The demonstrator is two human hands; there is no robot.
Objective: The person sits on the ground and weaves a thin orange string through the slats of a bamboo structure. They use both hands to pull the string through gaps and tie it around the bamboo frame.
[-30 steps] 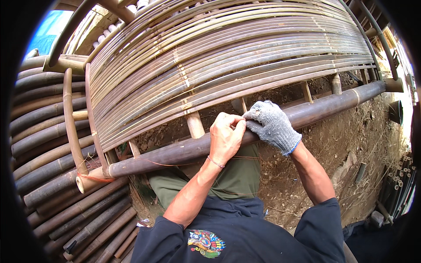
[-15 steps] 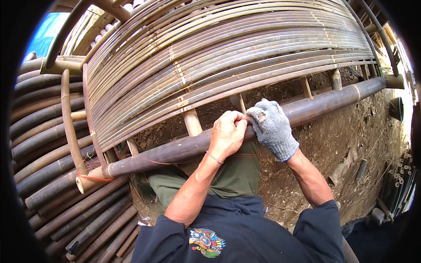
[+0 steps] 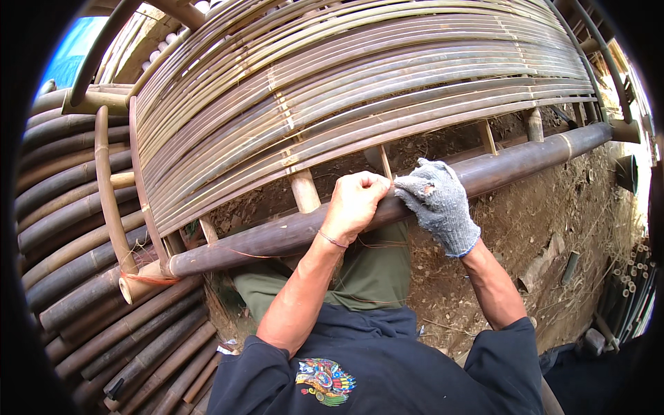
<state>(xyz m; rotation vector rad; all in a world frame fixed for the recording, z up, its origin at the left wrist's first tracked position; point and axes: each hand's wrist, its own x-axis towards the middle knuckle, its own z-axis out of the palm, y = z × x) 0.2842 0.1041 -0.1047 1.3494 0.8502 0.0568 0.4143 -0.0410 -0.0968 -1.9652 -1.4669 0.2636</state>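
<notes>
Over the dark bamboo pole, the bare left hand and gloved right hand nearly touched, fingertips pinched; what they gripped was too small to tell. A thin reddish strand crossed the pole left of them, slats beyond. This seemed fine fingertip work, calling next for steady pinching.

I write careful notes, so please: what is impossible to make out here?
Head view, all:
What, if anything, the left hand pinches: too small.
Most of the right hand: covered by the grey glove.
Far edge of the slatted panel: cut off by the top edge.
Rest of the green trousers: hidden by the dark bamboo pole and dark shirt.
</notes>
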